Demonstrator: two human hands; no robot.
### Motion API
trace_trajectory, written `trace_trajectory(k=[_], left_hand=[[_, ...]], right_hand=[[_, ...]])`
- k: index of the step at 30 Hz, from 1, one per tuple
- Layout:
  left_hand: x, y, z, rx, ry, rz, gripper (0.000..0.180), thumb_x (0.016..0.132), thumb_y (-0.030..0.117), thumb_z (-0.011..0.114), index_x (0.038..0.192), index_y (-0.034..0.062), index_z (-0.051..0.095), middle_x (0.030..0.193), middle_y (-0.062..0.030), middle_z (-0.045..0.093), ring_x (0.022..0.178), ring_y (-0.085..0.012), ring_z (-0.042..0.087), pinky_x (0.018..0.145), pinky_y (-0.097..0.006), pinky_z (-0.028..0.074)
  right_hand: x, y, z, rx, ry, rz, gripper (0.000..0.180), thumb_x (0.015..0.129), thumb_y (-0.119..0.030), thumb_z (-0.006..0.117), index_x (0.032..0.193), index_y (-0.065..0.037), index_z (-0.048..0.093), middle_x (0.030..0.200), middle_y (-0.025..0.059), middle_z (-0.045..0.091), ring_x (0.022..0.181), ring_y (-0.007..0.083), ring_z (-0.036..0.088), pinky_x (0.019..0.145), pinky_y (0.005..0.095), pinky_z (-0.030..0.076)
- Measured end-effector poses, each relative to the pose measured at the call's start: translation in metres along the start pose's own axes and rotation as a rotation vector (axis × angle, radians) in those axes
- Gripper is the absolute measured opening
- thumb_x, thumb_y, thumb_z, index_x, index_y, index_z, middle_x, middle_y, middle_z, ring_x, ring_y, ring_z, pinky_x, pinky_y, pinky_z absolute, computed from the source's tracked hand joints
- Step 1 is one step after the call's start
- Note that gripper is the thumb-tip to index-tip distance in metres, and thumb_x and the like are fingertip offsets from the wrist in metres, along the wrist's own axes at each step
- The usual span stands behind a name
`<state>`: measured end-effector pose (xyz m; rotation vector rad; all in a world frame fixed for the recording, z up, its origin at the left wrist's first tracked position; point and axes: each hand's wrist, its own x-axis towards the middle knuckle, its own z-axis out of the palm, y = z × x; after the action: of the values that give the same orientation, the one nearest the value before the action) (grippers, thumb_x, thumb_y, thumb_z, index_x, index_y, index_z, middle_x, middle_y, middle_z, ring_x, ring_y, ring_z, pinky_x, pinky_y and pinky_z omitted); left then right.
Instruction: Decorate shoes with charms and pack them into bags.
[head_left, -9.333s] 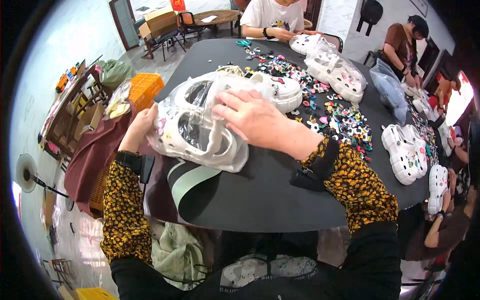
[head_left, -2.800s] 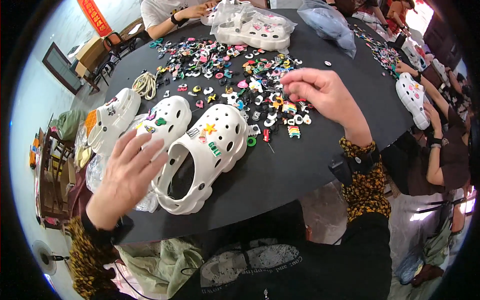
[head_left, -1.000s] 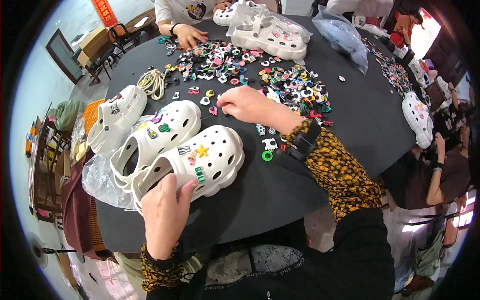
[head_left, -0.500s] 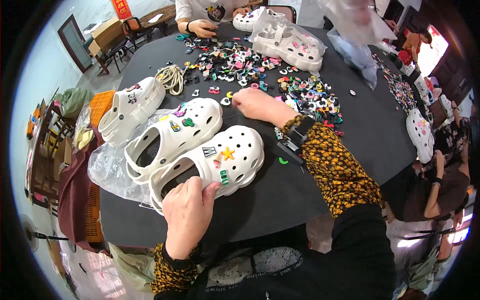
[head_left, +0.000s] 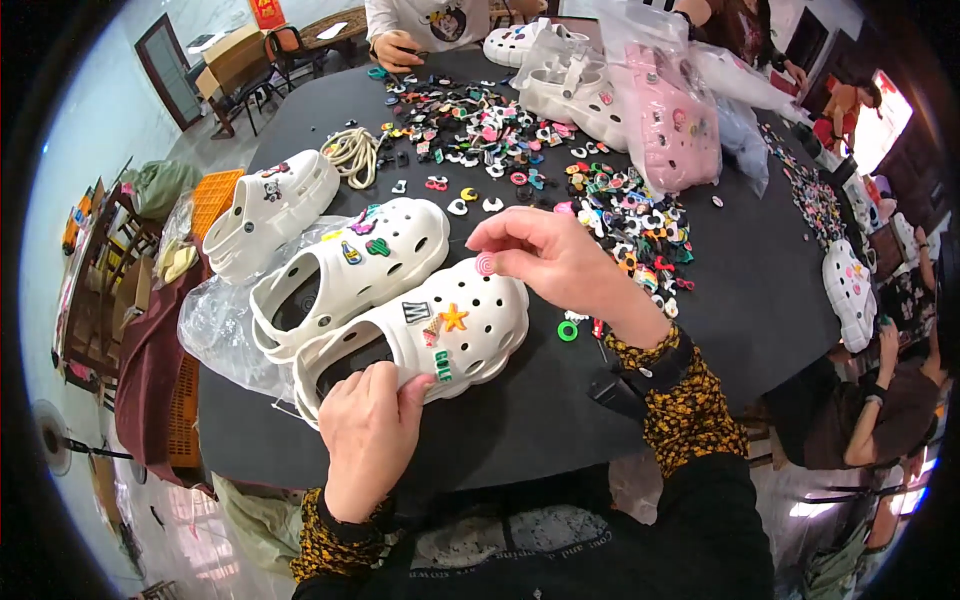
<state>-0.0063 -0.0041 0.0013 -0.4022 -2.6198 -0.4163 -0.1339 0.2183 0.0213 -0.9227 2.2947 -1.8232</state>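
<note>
– Dark curved bench (head_left: 760, 290), pale-walled room behind. What's in hand?

– Left grip (head_left: 375, 430): closed on the near side of a white clog (head_left: 485, 345), by the foot opening. Right grip (head_left: 565, 265): pinching a pink swirl charm (head_left: 485, 264) between thumb and finger, at that clog's toe. Can't tell if charm and toe touch.

– Why hold it like that?

– My read: left steadies the shoe so it won't skid. Pinching the charm's edge keeps its face in view.

– Layout?

– Second clog (head_left: 405, 245) just beyond the left grip, third clog (head_left: 285, 205) farther out and to its left. All toes point away. Clear bag (head_left: 225, 345) left of that grip. Charm pile (head_left: 640, 225) just beyond the right grip, probably to keep the reach short.

– Any writing?

– Letter-shaped charm (head_left: 416, 313) and green word charm (head_left: 443, 366) on the held clog, ahead of the left grip, both readable. Shirt (head_left: 560, 535) below the grips has small curved print. Red banner (head_left: 268, 12), far beyond both: too small to trust. No maker's mark I can make out.
</note>
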Motion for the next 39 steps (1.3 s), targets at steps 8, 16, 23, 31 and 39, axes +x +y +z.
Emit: trace_trajectory(k=[8, 16, 23, 31, 39], left_hand=[[0.001, 0.003, -0.002, 0.012, -0.022, -0.063, 0.036, 0.083, 0.023, 0.071, 0.07, 0.0042, 0.043, 0.059, -0.013, 0.047, 0.057, -0.0332, 0.05, 0.054, -0.042, 0.038], [-0.004, 0.0, 0.001, 0.026, -0.031, -0.065, 0.036, 0.082, 0.024, 0.072, 0.069, 0.0055, 0.043, 0.057, -0.0112, 0.045, 0.056, -0.0318, 0.048, 0.055, -0.041, 0.036], [-0.004, -0.002, 0.002, 0.021, -0.024, -0.059, 0.036, 0.081, 0.022, 0.073, 0.069, 0.0057, 0.043, 0.057, -0.0114, 0.044, 0.056, -0.0322, 0.048, 0.054, -0.042, 0.036], [0.002, 0.001, 0.003, 0.023, -0.018, -0.05, 0.036, 0.081, 0.023, 0.073, 0.069, 0.0061, 0.044, 0.058, -0.0098, 0.045, 0.056, -0.0296, 0.048, 0.055, -0.04, 0.037], [0.001, 0.002, 0.002, -0.015, -0.013, -0.07, 0.039, 0.085, 0.025, 0.069, 0.069, 0.0032, 0.041, 0.059, -0.0144, 0.045, 0.058, -0.0338, 0.049, 0.055, -0.042, 0.037]], right_hand=[[-0.001, 0.009, 0.003, -0.333, -0.024, -0.172, 0.011, 0.084, -0.004, 0.058, 0.092, 0.0, 0.065, 0.086, 0.0111, 0.064, 0.08, 0.0239, 0.064, 0.073, 0.0334, 0.05], [-0.008, 0.012, 0.004, -0.548, -0.043, -0.312, 0.012, 0.086, -0.008, 0.059, 0.093, 0.0, 0.065, 0.086, 0.0124, 0.058, 0.083, 0.0298, 0.059, 0.077, 0.0373, 0.048], [-0.002, 0.019, 0.001, -0.456, -0.008, -0.241, 0.014, 0.084, -0.008, 0.056, 0.087, 0.001, 0.067, 0.087, 0.0173, 0.065, 0.085, 0.0339, 0.062, 0.079, 0.039, 0.05], [-0.002, 0.009, -0.001, -0.36, 0.002, -0.116, 0.011, 0.084, -0.005, 0.063, 0.093, 0.002, 0.064, 0.084, 0.0117, 0.065, 0.077, 0.0192, 0.064, 0.07, 0.0294, 0.05], [-0.003, 0.014, 0.003, -0.414, -0.008, -0.213, 0.008, 0.083, -0.003, 0.062, 0.09, 0.001, 0.063, 0.083, 0.0112, 0.063, 0.075, 0.0216, 0.061, 0.068, 0.0312, 0.049]])
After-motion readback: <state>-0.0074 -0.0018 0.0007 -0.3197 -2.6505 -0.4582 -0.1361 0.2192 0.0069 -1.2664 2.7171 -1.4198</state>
